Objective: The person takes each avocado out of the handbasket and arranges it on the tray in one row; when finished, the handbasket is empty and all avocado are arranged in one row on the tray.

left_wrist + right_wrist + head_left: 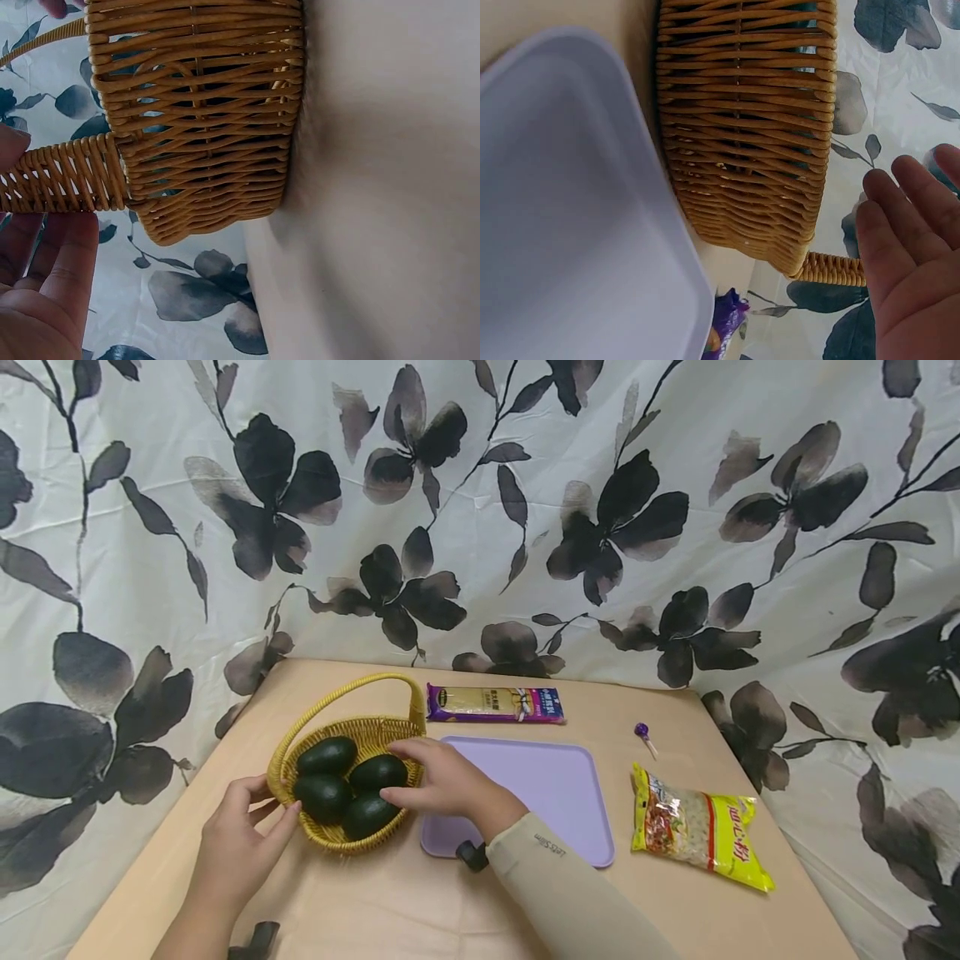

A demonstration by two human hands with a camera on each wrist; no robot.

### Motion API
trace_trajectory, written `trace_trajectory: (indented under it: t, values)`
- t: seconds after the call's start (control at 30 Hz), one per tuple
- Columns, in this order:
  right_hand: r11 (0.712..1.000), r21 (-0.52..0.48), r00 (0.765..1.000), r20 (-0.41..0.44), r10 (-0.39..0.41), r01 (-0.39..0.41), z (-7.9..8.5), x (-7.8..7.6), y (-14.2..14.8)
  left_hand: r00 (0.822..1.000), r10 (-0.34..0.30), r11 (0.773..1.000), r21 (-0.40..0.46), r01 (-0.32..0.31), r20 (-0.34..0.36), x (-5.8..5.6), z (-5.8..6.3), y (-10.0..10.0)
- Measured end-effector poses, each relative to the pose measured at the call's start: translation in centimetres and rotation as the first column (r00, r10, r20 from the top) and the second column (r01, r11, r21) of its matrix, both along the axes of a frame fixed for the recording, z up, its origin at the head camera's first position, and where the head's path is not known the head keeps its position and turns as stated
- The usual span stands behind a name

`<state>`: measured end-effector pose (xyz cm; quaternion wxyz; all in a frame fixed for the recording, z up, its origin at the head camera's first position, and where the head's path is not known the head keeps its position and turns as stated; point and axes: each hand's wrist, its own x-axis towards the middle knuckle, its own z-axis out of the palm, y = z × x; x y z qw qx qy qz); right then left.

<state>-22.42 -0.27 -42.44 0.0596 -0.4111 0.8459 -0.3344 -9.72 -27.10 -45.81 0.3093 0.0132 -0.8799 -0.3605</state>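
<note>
A: Nearest the cam first, pls. Hands?

B: Person's L hand (243,835) grips yellow wicker basket (378,733) at base of its handle (322,699), thumb one side, fingers the other. R hand (450,785), below a beige sleeve (555,868), extends over basket's R edge, fingers outstretched; can't tell if they touch the fruit.

A: Basket's loc & contents?

B: L side of the peach-toned tabletop (360,902), btwn both hands. Four dk-green avocados (322,797) sit inside, grouped together.

A: And the R side?

B: Lilac tray (540,785) just beside basket, partly behind R forearm. Yellow food bag (697,827) lies near tray's R edge; purple lollipop (642,730) lies beyond bag.

A: Far end?

B: Purple-and-gold pkg (495,703) lies flat behind tray, nr the handle. B/g: white cloth (510,543), dk floral print.
</note>
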Motion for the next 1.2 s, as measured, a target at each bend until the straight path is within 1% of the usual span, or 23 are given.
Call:
trace_trajectory:
  t: [0.1,0.37,0.67,0.97,1.07,1.2]
  values:
    - [1.0,0.019,1.0,-0.002,-0.002,0.002,0.1,-0.4,-0.6,1.0,0.002,1.0,-0.015,-0.002,0.008,0.0,-0.1,-0.1]
    - [0.998,0.069,0.999,0.033,0.005,-0.007,0.5,-1.5,-2.2,1.0,0.012,1.0,-0.028,-0.012,0.026,0.0,-0.1,-0.1]
    - [0.994,0.105,0.995,0.101,0.007,-0.018,0.4,-2.8,-3.9,1.0,-0.002,1.0,-0.022,0.003,0.017,0.1,-0.2,-0.2]
    - [0.99,0.141,0.986,0.167,-0.011,-0.012,0.5,-3.6,-4.9,1.0,-0.006,0.999,-0.038,0.007,0.024,0.0,0.1,0.0]
    - [0.985,0.169,0.986,0.163,-0.017,-0.011,0.6,-4.0,-5.1,1.0,-0.005,0.999,-0.037,0.006,0.023,0.0,0.0,0.0]
    - [0.983,0.183,0.987,0.162,-0.005,-0.025,0.4,-4.3,-5.4,1.0,0.001,0.999,-0.032,-0.001,0.023,0.1,-0.1,-0.1]
